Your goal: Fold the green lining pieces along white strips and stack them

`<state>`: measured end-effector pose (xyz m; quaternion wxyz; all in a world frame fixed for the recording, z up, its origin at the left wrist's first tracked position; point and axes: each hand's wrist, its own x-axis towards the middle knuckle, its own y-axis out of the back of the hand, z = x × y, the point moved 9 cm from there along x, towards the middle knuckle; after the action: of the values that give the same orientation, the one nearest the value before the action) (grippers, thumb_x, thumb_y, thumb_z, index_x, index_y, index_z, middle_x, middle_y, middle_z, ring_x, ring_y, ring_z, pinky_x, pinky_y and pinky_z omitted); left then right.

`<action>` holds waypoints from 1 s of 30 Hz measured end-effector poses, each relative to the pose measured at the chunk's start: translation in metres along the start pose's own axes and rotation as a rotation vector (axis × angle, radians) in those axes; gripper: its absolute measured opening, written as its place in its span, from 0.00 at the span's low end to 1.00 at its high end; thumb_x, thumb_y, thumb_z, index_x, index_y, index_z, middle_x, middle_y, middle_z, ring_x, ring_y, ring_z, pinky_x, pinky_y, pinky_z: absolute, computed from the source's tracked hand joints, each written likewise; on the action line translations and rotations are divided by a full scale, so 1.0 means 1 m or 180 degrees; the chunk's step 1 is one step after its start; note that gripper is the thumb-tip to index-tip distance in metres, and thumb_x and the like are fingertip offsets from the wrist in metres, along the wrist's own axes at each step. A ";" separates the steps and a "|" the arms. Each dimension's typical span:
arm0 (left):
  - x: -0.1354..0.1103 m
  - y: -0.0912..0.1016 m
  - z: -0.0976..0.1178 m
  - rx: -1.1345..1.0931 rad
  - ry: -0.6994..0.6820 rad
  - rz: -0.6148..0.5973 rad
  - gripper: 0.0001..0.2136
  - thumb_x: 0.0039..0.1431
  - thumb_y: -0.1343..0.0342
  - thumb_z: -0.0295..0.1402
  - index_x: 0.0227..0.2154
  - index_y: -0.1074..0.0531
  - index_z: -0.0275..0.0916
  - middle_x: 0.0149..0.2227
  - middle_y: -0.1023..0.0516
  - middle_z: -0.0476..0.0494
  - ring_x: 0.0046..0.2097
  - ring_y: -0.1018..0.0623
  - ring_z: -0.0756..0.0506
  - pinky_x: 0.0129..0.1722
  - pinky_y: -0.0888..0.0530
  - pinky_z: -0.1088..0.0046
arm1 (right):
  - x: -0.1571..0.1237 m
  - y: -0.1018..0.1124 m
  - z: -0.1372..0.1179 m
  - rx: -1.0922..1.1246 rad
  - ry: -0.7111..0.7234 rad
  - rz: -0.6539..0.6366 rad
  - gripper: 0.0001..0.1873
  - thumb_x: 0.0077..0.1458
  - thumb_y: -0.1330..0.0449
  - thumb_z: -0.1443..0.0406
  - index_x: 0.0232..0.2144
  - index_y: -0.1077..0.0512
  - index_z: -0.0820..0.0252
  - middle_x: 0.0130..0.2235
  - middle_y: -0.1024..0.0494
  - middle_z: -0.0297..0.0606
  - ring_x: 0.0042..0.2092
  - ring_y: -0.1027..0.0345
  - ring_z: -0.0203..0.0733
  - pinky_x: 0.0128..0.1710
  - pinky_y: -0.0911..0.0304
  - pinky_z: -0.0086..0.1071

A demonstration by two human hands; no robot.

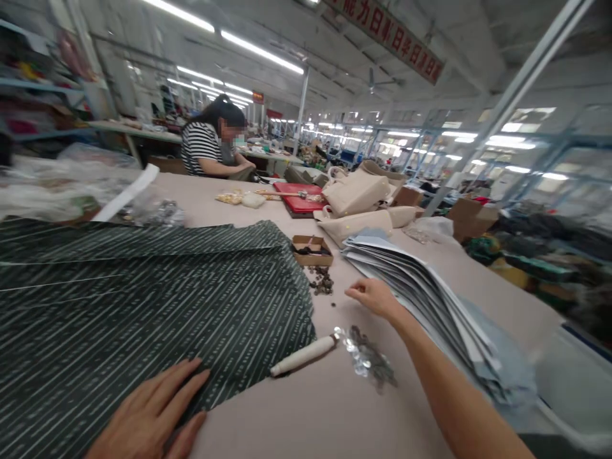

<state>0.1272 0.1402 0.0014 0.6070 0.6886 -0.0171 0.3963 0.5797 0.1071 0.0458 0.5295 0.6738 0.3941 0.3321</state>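
My left hand (152, 408) lies flat, fingers stretched out, on a dark fabric piece (191, 306) with pale broken stripes. Over the table right of the small dark buttons (323, 280), my right hand (373, 296) has its fingertips pinched together. Whatever they may hold is too small to make out. One dark button (333, 305) lies apart from the pile. A white-wrapped tool handle (303, 356) rests by the fabric's corner. Beside its tip, shiny metal discs (366, 354) are heaped, blurred in part.
Behind the buttons stands a small cardboard box (313, 258). Layered grey-blue sheets (425, 293) lie under and beyond my right forearm. Cream bags (358, 191) and a red flat item (301, 199) sit farther back. Clear plastic bags (95, 185) crowd the left. A person (210, 140) works across the table.
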 end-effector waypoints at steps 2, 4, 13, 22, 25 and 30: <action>0.007 0.012 0.014 0.0143 -0.0045 -0.0174 0.18 0.63 0.45 0.41 0.55 0.29 0.47 0.56 0.24 0.45 0.54 0.22 0.38 0.48 0.19 0.57 | -0.002 -0.029 -0.020 0.0184 0.0095 -0.0199 0.19 0.59 0.42 0.52 0.32 0.19 0.58 0.32 0.16 0.41 0.35 0.24 0.44 0.33 0.38 0.32; 0.013 0.020 0.018 0.0118 0.0083 -0.0239 0.16 0.66 0.48 0.38 0.54 0.29 0.46 0.55 0.23 0.44 0.54 0.22 0.39 0.49 0.18 0.58 | -0.001 -0.045 -0.030 0.0254 0.0115 -0.0237 0.18 0.58 0.44 0.53 0.28 0.21 0.59 0.32 0.16 0.44 0.35 0.24 0.47 0.33 0.40 0.34; 0.039 0.039 -0.098 0.0334 0.1122 -0.0284 0.14 0.66 0.50 0.29 0.53 0.29 0.34 0.54 0.25 0.33 0.56 0.26 0.36 0.57 0.25 0.49 | -0.014 -0.062 -0.048 0.0338 0.0527 -0.0247 0.15 0.59 0.49 0.53 0.27 0.28 0.51 0.33 0.17 0.42 0.37 0.23 0.52 0.38 0.37 0.39; 0.050 0.039 -0.152 0.0565 0.1548 -0.0753 0.15 0.62 0.39 0.30 0.51 0.29 0.37 0.48 0.25 0.41 0.51 0.26 0.40 0.53 0.25 0.55 | -0.032 -0.061 -0.059 0.0411 0.1008 0.0048 0.20 0.59 0.51 0.55 0.37 0.23 0.55 0.42 0.17 0.47 0.44 0.22 0.53 0.48 0.32 0.43; 0.052 0.043 -0.149 0.0615 0.1571 -0.0797 0.13 0.63 0.39 0.31 0.49 0.29 0.37 0.48 0.27 0.42 0.52 0.26 0.40 0.53 0.26 0.55 | -0.040 -0.050 -0.060 0.0421 0.0941 0.0272 0.21 0.58 0.52 0.54 0.39 0.22 0.56 0.43 0.17 0.48 0.44 0.22 0.54 0.48 0.32 0.45; 0.047 0.052 -0.142 0.0542 0.1625 -0.0783 0.05 0.64 0.43 0.29 0.41 0.28 0.36 0.46 0.27 0.43 0.51 0.27 0.41 0.53 0.28 0.57 | -0.066 -0.022 -0.056 0.1162 0.0275 0.0814 0.21 0.54 0.46 0.49 0.38 0.21 0.54 0.37 0.15 0.42 0.39 0.21 0.52 0.41 0.30 0.40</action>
<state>0.0588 0.2694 0.0634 0.5752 0.6120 0.2531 0.4801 0.4962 0.0766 0.0348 0.3350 0.7881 0.3813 0.3482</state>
